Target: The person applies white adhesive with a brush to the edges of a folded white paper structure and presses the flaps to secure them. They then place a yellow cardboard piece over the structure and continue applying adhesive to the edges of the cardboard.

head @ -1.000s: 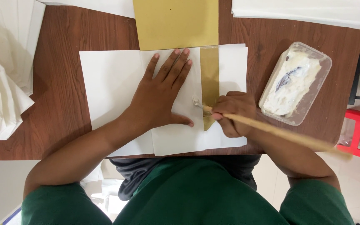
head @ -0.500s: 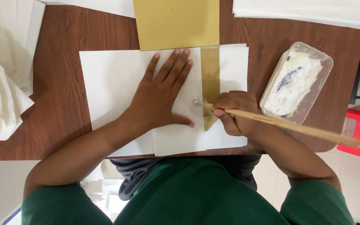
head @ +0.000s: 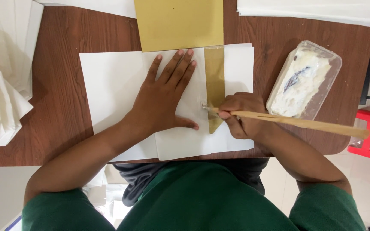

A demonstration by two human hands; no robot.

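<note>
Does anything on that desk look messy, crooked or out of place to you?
Nothing looks spilled or damaged. The left hand presses flat on the white sheets, and the right hand holds a wooden stick against the gold strip. The plastic tub of white paste is smeared inside, with a dark streak, and sits at an angle.

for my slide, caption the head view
Left hand presses white paper; right hand holds a wooden stick at a gold strip.
</note>
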